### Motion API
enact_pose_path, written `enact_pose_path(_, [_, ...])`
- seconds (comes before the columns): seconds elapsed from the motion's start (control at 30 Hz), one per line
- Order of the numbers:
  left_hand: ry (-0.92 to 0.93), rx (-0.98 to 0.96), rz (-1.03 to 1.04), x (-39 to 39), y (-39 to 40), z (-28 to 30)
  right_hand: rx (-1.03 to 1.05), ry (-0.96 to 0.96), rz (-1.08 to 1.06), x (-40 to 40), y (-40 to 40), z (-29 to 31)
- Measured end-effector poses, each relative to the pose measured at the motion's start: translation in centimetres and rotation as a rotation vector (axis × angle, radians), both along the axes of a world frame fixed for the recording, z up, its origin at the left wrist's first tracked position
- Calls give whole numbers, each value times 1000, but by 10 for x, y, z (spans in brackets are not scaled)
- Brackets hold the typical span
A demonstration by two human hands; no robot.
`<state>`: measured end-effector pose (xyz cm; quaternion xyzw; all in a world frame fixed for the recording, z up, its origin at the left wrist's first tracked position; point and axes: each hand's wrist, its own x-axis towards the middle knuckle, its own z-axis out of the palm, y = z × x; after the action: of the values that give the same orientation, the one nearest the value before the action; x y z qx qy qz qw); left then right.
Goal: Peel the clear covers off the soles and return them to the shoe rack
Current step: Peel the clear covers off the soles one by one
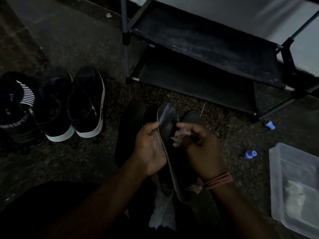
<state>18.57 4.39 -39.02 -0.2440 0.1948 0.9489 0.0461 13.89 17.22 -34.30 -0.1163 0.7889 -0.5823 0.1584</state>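
A dark sole (168, 116) with a shiny clear cover stands on edge in front of me, toe end up. My left hand (150, 149) grips its left edge, thumb near the top. My right hand (202, 149) pinches a crumpled bit of clear cover (179, 137) against the sole's face. Other dark soles (129, 128) lie on the floor behind and under my hands. A piece of peeled clear film (162, 216) lies near my lap. The black shoe rack (207, 49) stands beyond, its two visible shelves bare.
Black sneakers with white soles (86, 104) and a dark sport shoe (19, 107) sit on the floor at left. A clear plastic box (293, 187) lies at right. Two small blue caps (250, 154) lie near the rack's leg. The scene is dim.
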Motion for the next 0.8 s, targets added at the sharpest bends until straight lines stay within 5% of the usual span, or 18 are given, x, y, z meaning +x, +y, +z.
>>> enact_pose_path(0.2, [10,18,-40,-1,-7,8,9,-74,84,1,-2,3])
enact_pose_path(0.4, [-88,-44,-132,-1,1,0,370,302,341,8,0,-6])
enact_pose_path(0.6, [-117,-190,-243,0,15,3,383,601,87,-2,8,-12])
enact_pose_path(0.7, [-114,-255,-306,4,24,8,410,600,-24,-7,14,-8])
enact_pose_path(0.8, [-161,-325,-252,2,17,3,359,442,127,13,-1,-6])
